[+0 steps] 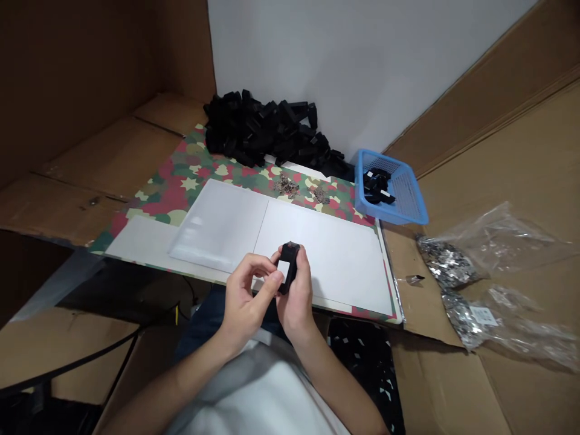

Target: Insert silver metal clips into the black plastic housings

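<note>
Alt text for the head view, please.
The right hand holds a black part while the left hand touches its white patch. On a patterned table lie a white sheet and a heap of black parts; a blue basket and bags of metallic pieces sit right.

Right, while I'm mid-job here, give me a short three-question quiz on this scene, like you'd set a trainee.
1. True or false: the blue plastic mesh basket has black pieces in it.
2. Multiple choice: where do the clear plastic bags of silvery metal pieces lie?
A) In the basket
B) On brown cardboard, to the person's right
C) On the person's lap
3. Fill in the blank: the small black block held up between the left hand and right hand has a ____ rectangular patch on its face.

Key: 1 true; 2 B; 3 white
</note>
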The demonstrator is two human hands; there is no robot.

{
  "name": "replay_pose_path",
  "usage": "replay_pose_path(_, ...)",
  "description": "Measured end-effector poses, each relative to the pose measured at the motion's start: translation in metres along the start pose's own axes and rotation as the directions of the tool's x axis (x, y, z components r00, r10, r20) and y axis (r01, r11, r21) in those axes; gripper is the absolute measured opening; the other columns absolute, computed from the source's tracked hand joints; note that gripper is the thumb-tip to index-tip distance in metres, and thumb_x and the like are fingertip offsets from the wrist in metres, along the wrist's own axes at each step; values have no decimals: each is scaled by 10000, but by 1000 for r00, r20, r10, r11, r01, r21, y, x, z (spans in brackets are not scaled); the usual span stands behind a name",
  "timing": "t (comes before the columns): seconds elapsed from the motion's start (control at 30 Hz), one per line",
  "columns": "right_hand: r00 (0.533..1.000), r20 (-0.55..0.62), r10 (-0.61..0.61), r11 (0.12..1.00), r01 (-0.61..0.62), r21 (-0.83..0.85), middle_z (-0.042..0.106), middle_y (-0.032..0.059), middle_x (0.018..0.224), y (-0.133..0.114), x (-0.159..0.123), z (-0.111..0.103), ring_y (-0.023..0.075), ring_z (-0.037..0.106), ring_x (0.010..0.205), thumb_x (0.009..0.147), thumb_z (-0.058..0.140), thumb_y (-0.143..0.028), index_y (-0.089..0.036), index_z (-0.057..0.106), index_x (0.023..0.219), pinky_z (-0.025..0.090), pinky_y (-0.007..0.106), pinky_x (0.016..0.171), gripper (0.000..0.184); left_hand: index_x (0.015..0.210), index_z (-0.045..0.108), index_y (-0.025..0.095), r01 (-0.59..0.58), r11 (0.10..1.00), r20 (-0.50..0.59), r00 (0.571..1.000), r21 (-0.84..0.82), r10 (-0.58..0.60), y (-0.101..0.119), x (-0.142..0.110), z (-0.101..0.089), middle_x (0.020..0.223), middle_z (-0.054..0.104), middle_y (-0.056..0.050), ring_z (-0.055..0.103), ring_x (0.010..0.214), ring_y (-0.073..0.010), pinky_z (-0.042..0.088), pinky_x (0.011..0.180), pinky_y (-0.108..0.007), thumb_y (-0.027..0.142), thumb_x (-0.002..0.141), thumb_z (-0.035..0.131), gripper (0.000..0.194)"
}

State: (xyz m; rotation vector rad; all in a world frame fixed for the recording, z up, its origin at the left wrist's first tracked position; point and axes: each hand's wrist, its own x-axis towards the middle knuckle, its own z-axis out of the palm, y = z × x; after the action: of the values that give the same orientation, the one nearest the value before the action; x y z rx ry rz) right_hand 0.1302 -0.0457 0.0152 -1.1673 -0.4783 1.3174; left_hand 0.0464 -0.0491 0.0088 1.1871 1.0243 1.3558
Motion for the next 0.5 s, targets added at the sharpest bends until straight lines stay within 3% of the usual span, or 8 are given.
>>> replay_pose_path(0.33,997,-35,-71,997,70,-28,594,2,802,2,2,-1,162,602,772,861,478,-573,-236,554,825,525,275,748,348,804,578,224,-59,995,13,998,82,58,-2,1,5,719,559,30,521,678,-136,464,715,-300,247,873,620,84)
replay_pose_path(0.43,996,-50,-79,996,77,-41,605,6,826,3,3,-2,164,605,808,877,450,-565,-238,551,849,520,280,788,344,811,572,232,-174,954,14,984,244,176,-4,2,4,731,578,24,538,717,-162,440,750,-342,223,863,624,74)
replay_pose_path(0.5,995,-55,-77,997,76,-35,604,9,820,3,4,-3,162,603,809,872,456,-563,-234,555,837,514,275,798,346,790,564,236,-271,870,31,958,412,283,-5,4,2,724,595,19,542,752,-190,405,771,-371,219,841,648,100)
